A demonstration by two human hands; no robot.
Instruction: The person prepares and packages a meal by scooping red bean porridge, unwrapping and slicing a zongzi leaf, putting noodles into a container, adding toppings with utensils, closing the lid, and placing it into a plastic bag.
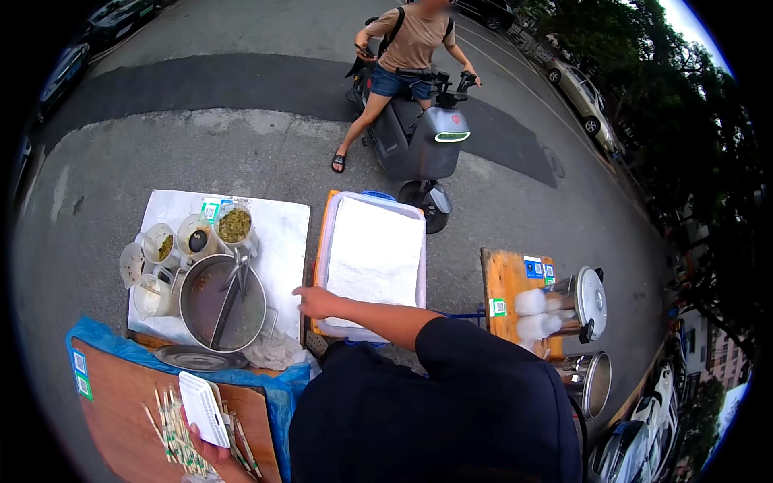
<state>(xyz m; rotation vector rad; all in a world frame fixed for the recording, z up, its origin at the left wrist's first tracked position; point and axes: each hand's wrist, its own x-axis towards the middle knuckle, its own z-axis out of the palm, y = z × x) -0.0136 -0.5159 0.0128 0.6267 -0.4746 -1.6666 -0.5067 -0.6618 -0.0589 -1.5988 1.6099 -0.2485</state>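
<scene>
My left hand (208, 447) holds a white plastic container with small slots (204, 409), above wrapped disposable chopsticks (175, 431) on a brown board (115, 386). My right hand (317, 302) reaches out between the white-topped table (290, 241) and a plastic bin covered with a white cloth (374, 259); its fingers point left and I see nothing in it. Left of that hand stands a large metal pot (266, 302) of brownish liquid, with metal tongs (240, 278) and a dark bar-like utensil (226, 314) in it. Behind the pot are several plastic jugs (238, 226), some with chopped greens.
A person (410, 42) sits astride a grey electric scooter (416, 139) beyond the bin. At right, a wooden table (504, 278) bears stacked plastic cups (531, 302) and a lidded metal pot (592, 305); another metal pot (595, 383) stands nearby. A round metal lid (199, 357) lies below the large pot.
</scene>
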